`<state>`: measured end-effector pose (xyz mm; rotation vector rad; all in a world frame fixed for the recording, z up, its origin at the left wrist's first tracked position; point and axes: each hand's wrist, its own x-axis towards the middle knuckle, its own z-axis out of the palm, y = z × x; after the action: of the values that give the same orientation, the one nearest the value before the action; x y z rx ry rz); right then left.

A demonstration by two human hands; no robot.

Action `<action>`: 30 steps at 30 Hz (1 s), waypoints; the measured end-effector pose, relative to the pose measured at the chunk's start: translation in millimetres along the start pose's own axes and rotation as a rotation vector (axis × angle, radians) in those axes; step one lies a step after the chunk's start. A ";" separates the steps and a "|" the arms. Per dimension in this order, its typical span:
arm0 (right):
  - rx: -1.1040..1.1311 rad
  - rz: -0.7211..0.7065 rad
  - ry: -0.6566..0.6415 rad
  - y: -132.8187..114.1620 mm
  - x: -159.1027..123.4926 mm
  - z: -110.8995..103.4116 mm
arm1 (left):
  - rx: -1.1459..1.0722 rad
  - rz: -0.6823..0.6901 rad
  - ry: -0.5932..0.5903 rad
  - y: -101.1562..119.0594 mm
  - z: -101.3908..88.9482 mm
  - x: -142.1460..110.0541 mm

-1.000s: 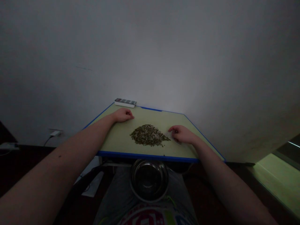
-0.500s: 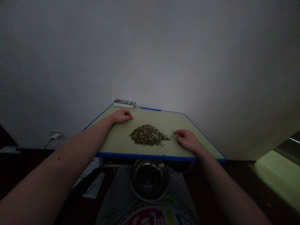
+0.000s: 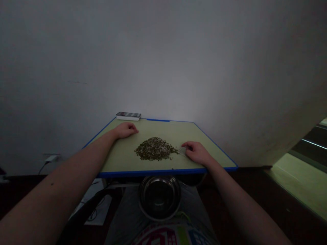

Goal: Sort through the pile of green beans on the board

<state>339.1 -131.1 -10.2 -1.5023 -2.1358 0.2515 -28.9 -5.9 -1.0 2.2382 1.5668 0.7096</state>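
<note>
Green blue-edged table against grey wall.

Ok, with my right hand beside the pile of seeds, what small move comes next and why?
Probably nudge the right hand left so its fingers pick a few grains off the dark green seed pile: the fingertips sit at its right edge, and the round steel bowl below the table edge looks empty.

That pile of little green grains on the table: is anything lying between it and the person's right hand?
Nothing solid blocks the way. The right hand rests on the table just right of the pile of grains, its fingertips at the pile's tapered edge. Something small and pale lies at the fingertips, too dim to identify.
</note>
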 end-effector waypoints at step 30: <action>0.006 -0.129 -0.084 -17.6 0.9 4.8 | 0.042 -0.004 -0.004 1.8 -1.4 -1.7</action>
<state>321.9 -136.1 -6.4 -1.3659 -2.2850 0.2791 -28.7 -8.1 0.8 2.2643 1.5990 0.6769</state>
